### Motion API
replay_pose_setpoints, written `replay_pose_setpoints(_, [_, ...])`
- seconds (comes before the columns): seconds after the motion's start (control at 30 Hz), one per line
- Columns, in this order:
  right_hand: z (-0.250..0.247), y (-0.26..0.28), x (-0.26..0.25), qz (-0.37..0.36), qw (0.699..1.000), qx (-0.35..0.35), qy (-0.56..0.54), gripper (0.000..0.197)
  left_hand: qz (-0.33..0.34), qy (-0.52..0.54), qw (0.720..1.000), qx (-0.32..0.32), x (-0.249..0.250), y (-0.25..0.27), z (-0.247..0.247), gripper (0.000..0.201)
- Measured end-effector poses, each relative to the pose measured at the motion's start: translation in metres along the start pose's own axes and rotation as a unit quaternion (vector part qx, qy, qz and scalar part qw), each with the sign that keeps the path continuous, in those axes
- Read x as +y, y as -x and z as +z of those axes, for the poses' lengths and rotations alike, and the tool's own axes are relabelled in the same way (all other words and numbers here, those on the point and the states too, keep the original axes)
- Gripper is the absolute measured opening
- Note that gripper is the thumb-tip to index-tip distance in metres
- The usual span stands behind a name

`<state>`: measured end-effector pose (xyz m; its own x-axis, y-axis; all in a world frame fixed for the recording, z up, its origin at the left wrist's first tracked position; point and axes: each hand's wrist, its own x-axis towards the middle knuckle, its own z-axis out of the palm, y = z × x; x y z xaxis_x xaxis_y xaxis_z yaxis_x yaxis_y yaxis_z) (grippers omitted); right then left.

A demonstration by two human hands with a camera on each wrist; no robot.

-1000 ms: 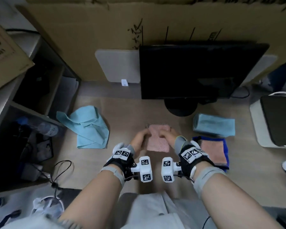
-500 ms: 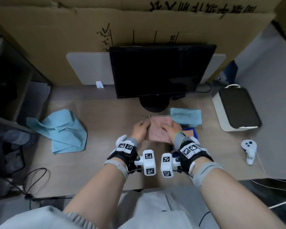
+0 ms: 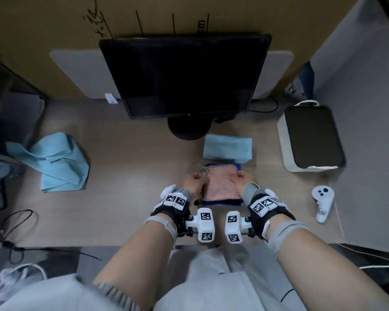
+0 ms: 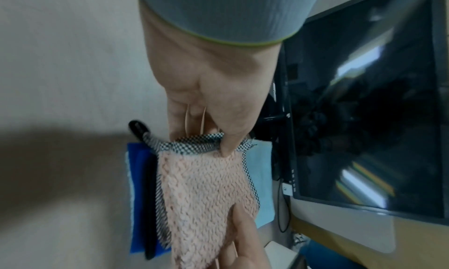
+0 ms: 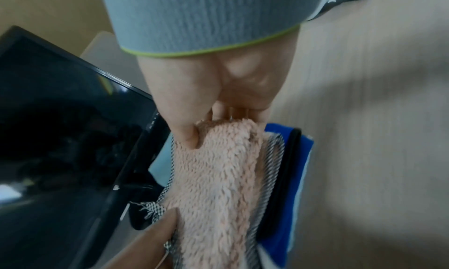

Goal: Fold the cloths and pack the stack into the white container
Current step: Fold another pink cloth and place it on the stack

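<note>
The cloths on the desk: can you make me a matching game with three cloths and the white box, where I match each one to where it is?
Things:
1. pink cloth
2. crumpled blue cloth
3. folded blue cloth
4. white box

Places:
A. far right of the desk
B. just in front of the screen's stand
C. held between both hands
D. left side of the desk

Pairs: 1-C, 2-D, 3-B, 4-A. The left hand and right hand each pinch a side of the pink cloth.
</note>
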<state>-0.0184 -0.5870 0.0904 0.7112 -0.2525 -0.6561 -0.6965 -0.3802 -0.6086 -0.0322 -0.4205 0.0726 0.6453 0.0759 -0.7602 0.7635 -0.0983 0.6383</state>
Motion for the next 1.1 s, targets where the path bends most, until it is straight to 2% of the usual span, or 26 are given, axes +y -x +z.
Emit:
replay_pose_setpoints(0.07, [-0.020, -0.015, 0.022, 0.028, 0.999, -0.025, 0.034, 0.031, -0.029, 0.006, 1.000, 0.011, -0.013, 0.004, 0.029, 0.025])
replay_pose_setpoints(0.17, [-0.030, -0.024, 0.036, 0.042, 0.996, -0.055, 0.063, 0.035, -0.023, -0.021, 0.998, 0.055, -0.025, 0.007, 0.042, 0.026])
replay_pose_setpoints(0.23, [-0.033, -0.029, 0.035, 0.025, 0.995, -0.068, 0.061, 0.033, -0.016, -0.008, 0.997, 0.071, -0.023, 0.006, 0.044, 0.020])
replay_pose_setpoints(0.33, [-0.035, -0.033, 0.023, -0.006, 0.994, -0.087, 0.061, 0.013, -0.022, 0.045, 0.996, 0.075, -0.010, 0.008, 0.044, 0.005])
replay_pose_setpoints(0.43, [-0.038, -0.033, -0.001, -0.058, 0.992, -0.101, 0.056, 0.013, -0.021, 0.117, 0.990, 0.074, 0.006, 0.011, 0.041, 0.021])
replay_pose_setpoints(0.5, [-0.040, -0.035, -0.017, -0.076, 0.991, -0.101, 0.051, 0.005, -0.004, 0.124, 0.990, 0.070, 0.016, 0.014, 0.039, 0.038])
replay_pose_setpoints(0.53, [-0.041, -0.036, -0.026, -0.082, 0.990, -0.098, 0.055, 0.010, 0.009, 0.108, 0.991, 0.074, 0.021, 0.015, 0.038, 0.046])
replay_pose_setpoints(0.6, [-0.045, -0.036, -0.038, -0.103, 0.989, -0.088, 0.062, 0.023, 0.052, 0.069, 0.991, 0.098, 0.028, 0.016, 0.034, 0.037])
replay_pose_setpoints(0.67, [-0.052, -0.036, -0.050, -0.142, 0.986, -0.070, 0.042, 0.018, 0.087, 0.044, 0.986, 0.138, 0.037, 0.014, 0.027, 0.019])
replay_pose_setpoints(0.73, [-0.058, -0.031, -0.058, -0.175, 0.982, -0.067, 0.018, 0.015, 0.118, 0.042, 0.981, 0.152, 0.045, 0.011, 0.019, 0.017])
replay_pose_setpoints(0.77, [-0.059, -0.032, -0.058, -0.172, 0.982, -0.080, -0.010, 0.020, 0.122, 0.046, 0.980, 0.148, 0.048, 0.009, 0.017, 0.021])
replay_pose_setpoints(0.83, [-0.062, -0.030, -0.057, -0.105, 0.983, -0.121, -0.088, 0.025, 0.090, 0.064, 0.986, 0.128, 0.052, 0.009, 0.019, 0.029])
replay_pose_setpoints(0.9, [-0.063, -0.026, -0.055, -0.013, 0.975, -0.162, -0.155, 0.020, 0.056, 0.103, 0.989, 0.086, 0.053, 0.013, 0.025, 0.032])
replay_pose_setpoints(0.97, [-0.061, -0.023, -0.048, 0.052, 0.968, -0.150, -0.197, 0.012, 0.035, 0.139, 0.989, 0.024, 0.050, 0.016, 0.030, 0.027])
replay_pose_setpoints(1.03, [-0.059, -0.024, -0.040, 0.071, 0.970, -0.119, -0.198, 0.014, 0.014, 0.160, 0.987, 0.013, 0.046, 0.017, 0.029, 0.024])
replay_pose_setpoints(1.1, [-0.056, -0.025, -0.029, 0.035, 0.982, -0.105, -0.153, 0.025, -0.001, 0.185, 0.983, 0.017, 0.043, 0.016, 0.026, 0.023])
